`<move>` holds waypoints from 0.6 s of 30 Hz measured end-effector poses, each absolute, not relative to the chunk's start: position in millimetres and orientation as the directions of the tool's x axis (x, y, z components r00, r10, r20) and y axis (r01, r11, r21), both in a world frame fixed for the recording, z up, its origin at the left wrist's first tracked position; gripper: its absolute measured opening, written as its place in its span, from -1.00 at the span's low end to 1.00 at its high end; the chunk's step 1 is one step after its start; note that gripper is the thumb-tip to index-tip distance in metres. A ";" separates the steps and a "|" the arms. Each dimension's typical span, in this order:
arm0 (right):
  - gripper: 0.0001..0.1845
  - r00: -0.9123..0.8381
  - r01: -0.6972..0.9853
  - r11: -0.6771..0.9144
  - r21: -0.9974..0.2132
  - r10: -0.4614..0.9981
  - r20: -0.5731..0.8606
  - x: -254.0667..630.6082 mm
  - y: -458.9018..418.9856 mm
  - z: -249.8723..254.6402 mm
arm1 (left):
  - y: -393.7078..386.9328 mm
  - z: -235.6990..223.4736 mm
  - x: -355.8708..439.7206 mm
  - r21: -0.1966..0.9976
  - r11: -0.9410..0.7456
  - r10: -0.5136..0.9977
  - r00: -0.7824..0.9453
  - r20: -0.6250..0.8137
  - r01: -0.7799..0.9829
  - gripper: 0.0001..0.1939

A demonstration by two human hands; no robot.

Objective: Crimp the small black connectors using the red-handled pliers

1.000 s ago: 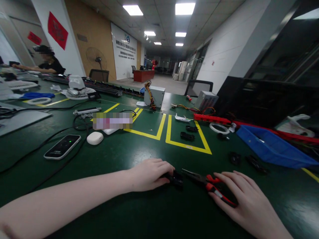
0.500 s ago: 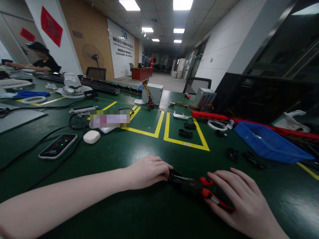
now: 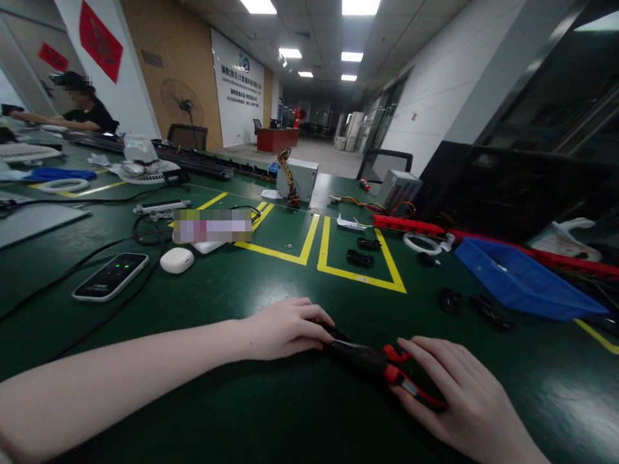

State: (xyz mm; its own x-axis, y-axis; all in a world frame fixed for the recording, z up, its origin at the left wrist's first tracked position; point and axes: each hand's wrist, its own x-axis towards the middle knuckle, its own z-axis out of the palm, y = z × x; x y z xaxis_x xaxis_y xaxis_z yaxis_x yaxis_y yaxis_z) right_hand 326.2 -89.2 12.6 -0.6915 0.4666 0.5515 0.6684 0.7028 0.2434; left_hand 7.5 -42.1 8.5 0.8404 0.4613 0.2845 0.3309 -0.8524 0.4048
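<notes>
My right hand (image 3: 459,386) is closed around the red handles of a pair of long-nose pliers (image 3: 370,359). The handles are slightly spread and the dark jaws point left. At their tip, my left hand (image 3: 293,328) is closed on a small black part (image 3: 342,336), mostly covered by the fingers. The jaws touch or overlap this part; whether they clamp it I cannot tell. Both hands are low over the dark green table (image 3: 232,412).
Beyond the hands, black parts (image 3: 360,258) lie inside yellow tape. More black pieces (image 3: 491,312) sit near a blue tray (image 3: 527,277) at right. On the left are a white earbud case (image 3: 176,260), a device with green lights (image 3: 111,277) and black cables. A co-worker (image 3: 80,106) sits far left.
The pliers and my right hand have shifted slightly left. The fingers of my left hand have moved around the black part, which is less visible now.
</notes>
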 end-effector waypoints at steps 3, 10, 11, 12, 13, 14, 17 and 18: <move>-0.55 -0.680 0.675 0.707 0.210 0.487 0.548 326.1 -89.6 13.2 | -42.0 8.1 7.3 0.409 -0.852 0.461 0.839 0.289 0.327 -0.75; -0.56 -0.685 0.666 0.729 0.158 0.514 0.516 325.3 -91.7 9.7 | -43.0 10.6 7.9 0.384 -0.864 0.449 0.844 0.292 0.327 -0.73; -0.56 -0.681 0.670 0.727 0.149 0.522 0.513 325.8 -92.2 8.7 | -43.0 10.7 8.1 0.384 -0.864 0.449 0.844 0.294 0.326 -0.74; -0.56 -0.677 0.675 0.724 0.140 0.532 0.510 326.6 -92.7 7.6 | -43.1 10.9 8.3 0.387 -0.863 0.451 0.843 0.294 0.326 -0.74; -0.57 -0.670 0.680 0.722 0.129 0.542 0.507 327.4 -93.0 6.6 | -43.2 11.0 8.5 0.392 -0.860 0.454 0.841 0.293 0.328 -0.74; -0.56 -0.664 0.685 0.720 0.115 0.552 0.504 328.3 -93.1 5.7 | -43.3 11.2 8.7 0.397 -0.857 0.457 0.840 0.292 0.328 -0.74; -0.56 -0.649 0.696 0.715 0.063 0.590 0.480 330.1 -92.9 4.6 | -44.2 12.0 9.1 0.397 -0.853 0.465 0.838 0.285 0.338 -0.69; -0.56 -0.647 0.697 0.715 0.046 0.601 0.469 330.2 -92.8 5.0 | -44.5 12.2 9.1 0.388 -0.855 0.465 0.839 0.282 0.344 -0.67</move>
